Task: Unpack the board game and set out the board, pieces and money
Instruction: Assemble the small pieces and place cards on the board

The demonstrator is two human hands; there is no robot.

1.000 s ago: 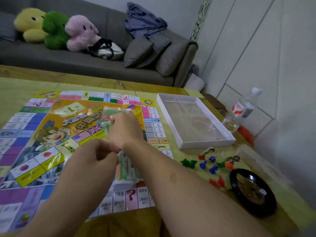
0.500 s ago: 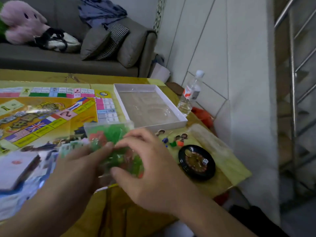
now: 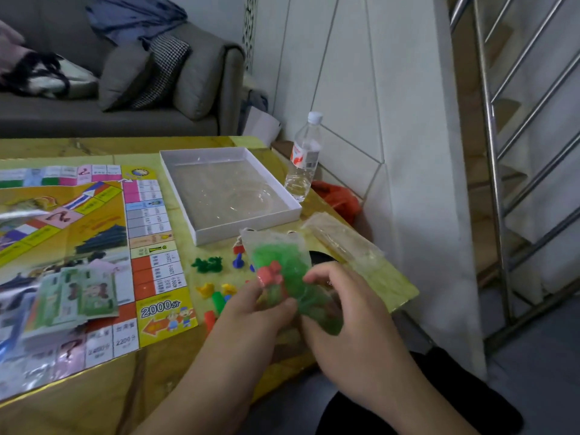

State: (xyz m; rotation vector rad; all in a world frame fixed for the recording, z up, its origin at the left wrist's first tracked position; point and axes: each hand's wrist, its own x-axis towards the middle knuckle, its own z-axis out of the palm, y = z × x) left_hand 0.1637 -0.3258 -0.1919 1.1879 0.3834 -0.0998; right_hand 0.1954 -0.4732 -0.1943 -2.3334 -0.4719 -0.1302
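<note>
Over the table's near right corner, your left hand and right hand both pinch a clear bag of green and red plastic pieces, just beside the board. It looks light, soft and slippery, so grip the film near the top edge. Its long axis runs upright, leaning slightly left, with the mouth seemingly pointing up and away from you.

A clear plastic water bottle with a white cap stands upright by the tiled wall, beside the table's far corner. Behind, a grey sofa holds cushions, a checked pillow and a crumpled blue garment. Metal stair rails rise at the right
</note>
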